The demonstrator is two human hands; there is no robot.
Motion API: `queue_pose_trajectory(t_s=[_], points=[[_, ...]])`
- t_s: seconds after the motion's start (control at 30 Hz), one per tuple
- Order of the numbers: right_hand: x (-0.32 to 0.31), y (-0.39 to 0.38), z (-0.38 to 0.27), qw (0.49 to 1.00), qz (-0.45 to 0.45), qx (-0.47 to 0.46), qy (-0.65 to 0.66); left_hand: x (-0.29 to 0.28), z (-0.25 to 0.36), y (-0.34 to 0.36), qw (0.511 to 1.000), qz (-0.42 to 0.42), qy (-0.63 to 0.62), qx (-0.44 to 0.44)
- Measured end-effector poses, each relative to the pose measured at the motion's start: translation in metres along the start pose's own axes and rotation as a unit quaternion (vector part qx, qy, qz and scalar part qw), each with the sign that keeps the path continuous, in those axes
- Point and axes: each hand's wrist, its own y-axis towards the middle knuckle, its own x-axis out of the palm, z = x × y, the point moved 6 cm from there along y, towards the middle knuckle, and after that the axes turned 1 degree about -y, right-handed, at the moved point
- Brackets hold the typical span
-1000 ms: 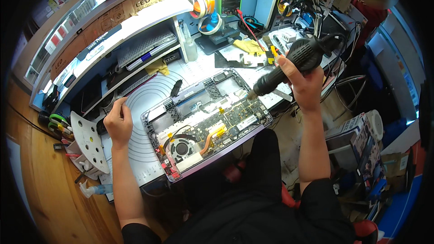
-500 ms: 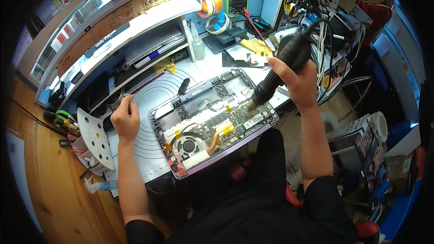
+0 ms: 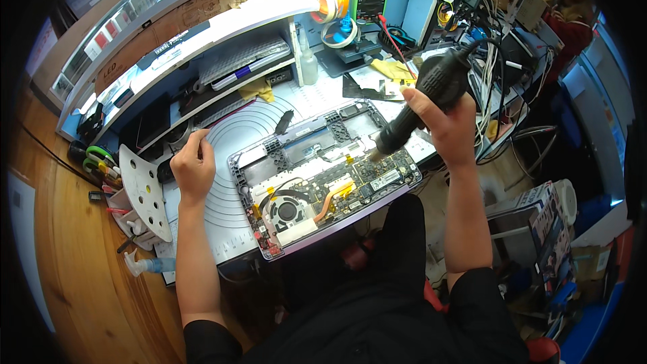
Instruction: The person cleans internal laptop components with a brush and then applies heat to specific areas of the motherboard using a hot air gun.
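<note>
Head view: the right hand (image 3: 450,129) wraps its fingers around a black hot-air gun (image 3: 431,87), nozzle (image 3: 377,155) angled at the circuit board (image 3: 367,174) of an opened laptop (image 3: 313,182) on the desk (image 3: 229,229); left hand (image 3: 195,168) nearby, fingers curled together.

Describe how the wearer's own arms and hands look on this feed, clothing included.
The left hand and right hand are gloveless. Both forearms are bare, with no watch or bracelet showing at either wrist. The short sleeves are black, with no markings visible. Some fingers are hidden, so I can't rule out rings.
</note>
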Motion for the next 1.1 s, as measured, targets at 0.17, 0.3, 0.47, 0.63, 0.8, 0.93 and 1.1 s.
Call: queue_pose_trajectory(t_s=[0.17,0.3,0.47,0.63,0.8,0.93,1.1], points=[[0.001,-0.004,0.003,0.999,0.023,-0.013,0.019,0.001,0.002,0.001,1.0,-0.004,0.008,0.005],[0.007,-0.013,0.004,0.997,0.037,0.019,0.07,-0.002,0.004,0.003,1.0,0.009,0.003,0.014],[0.014,-0.018,0.005,0.999,0.018,0.004,0.049,-0.001,0.004,0.002,1.0,0.003,0.01,0.009],[0.017,-0.019,0.003,0.999,0.003,-0.032,0.038,-0.002,0.005,0.002,1.0,0.001,0.012,0.005],[0.015,-0.022,0.006,0.998,0.016,-0.007,0.066,-0.001,0.005,0.003,1.0,-0.005,0.016,0.008],[0.008,-0.027,0.008,0.998,0.0,0.014,0.06,0.001,0.003,0.001,1.0,0.002,0.008,0.003],[0.002,-0.033,0.003,0.997,0.015,-0.004,0.07,-0.001,0.002,0.001,1.0,-0.002,0.011,-0.002]])
